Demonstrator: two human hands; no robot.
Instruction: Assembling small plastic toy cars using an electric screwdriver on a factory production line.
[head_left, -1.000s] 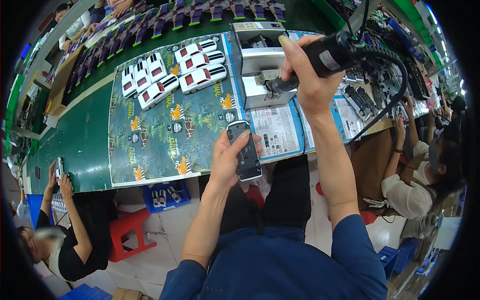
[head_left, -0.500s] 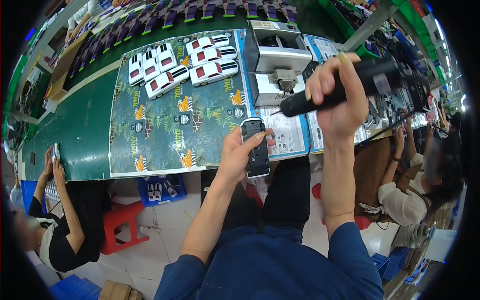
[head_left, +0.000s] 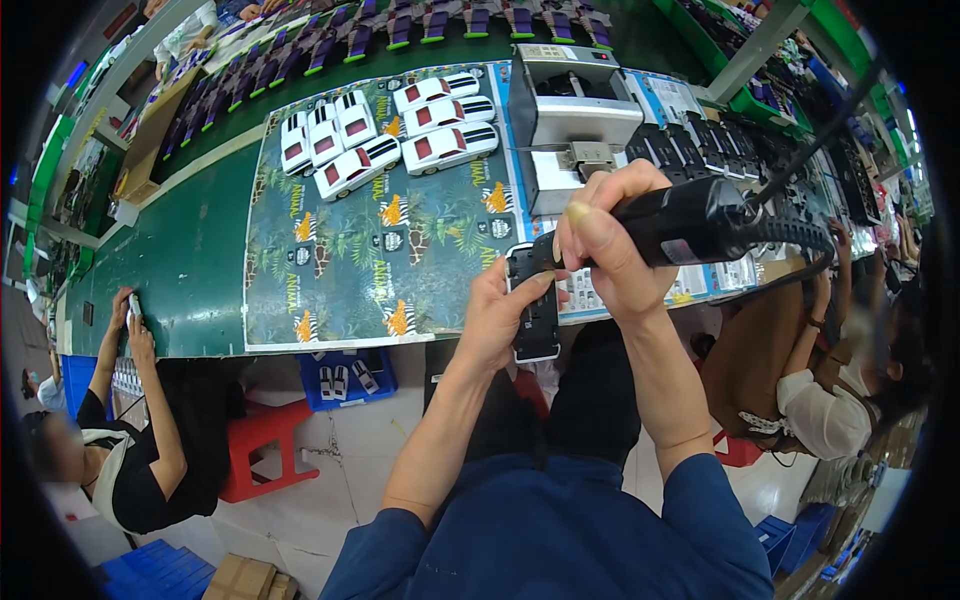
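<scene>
My left hand (head_left: 493,318) grips a toy car (head_left: 537,335), held with its black underside up at the table's front edge; a white rim shows around it. My right hand (head_left: 618,238) is wrapped around a black corded electric screwdriver (head_left: 690,222), tilted with its nose down at the car's far end. The bit's tip is hidden there, so I cannot tell whether it sits in a screw. Several white toy cars (head_left: 450,148) with black stripes and red windows stand beyond my hands on a printed animal sheet (head_left: 345,250).
A grey metal machine (head_left: 575,110) stands behind the screwdriver. Black car bases (head_left: 690,150) lie to its right. The screwdriver's cable (head_left: 815,150) runs up to the right. A co-worker's hands (head_left: 132,325) are at the left; another person (head_left: 830,400) sits at the right. A blue bin (head_left: 350,392) holds more cars.
My right hand has brought the screwdriver down and left, from above the table onto the upturned car. My left hand still holds the car. The whole view has shifted slightly.
</scene>
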